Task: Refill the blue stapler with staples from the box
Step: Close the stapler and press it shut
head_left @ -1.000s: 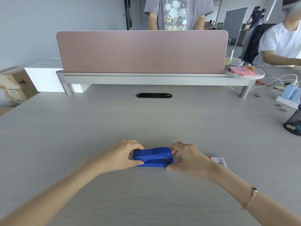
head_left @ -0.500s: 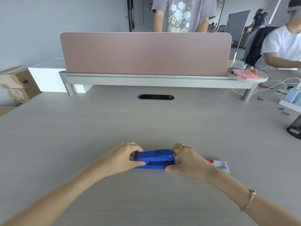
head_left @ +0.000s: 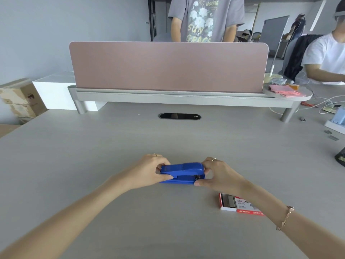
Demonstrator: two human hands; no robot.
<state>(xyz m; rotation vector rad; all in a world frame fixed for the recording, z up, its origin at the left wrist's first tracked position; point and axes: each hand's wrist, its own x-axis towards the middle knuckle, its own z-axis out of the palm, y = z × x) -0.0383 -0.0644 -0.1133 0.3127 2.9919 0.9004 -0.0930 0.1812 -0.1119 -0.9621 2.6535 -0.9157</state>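
The blue stapler (head_left: 182,172) lies flat and closed on the grey desk (head_left: 130,212), its long side towards me. My left hand (head_left: 149,170) grips its left end, thumb in front and fingers behind. My right hand (head_left: 218,174) pinches its right end the same way. A red and white box of staples (head_left: 239,204) lies on the desk to the right of the stapler and nearer to me, under my right forearm. The box is open at its left end, and grey staple strips show inside.
A pink divider screen (head_left: 168,66) on a grey shelf crosses the back of the desk, with an oval cable slot (head_left: 180,116) before it. Cables, a blue item and loose staple strips (head_left: 331,136) lie far right. Two people are beyond the desk.
The view has tilted, so the staple box shows more fully under my right forearm. Both hands stay on the stapler's ends; the stapler has hardly moved.
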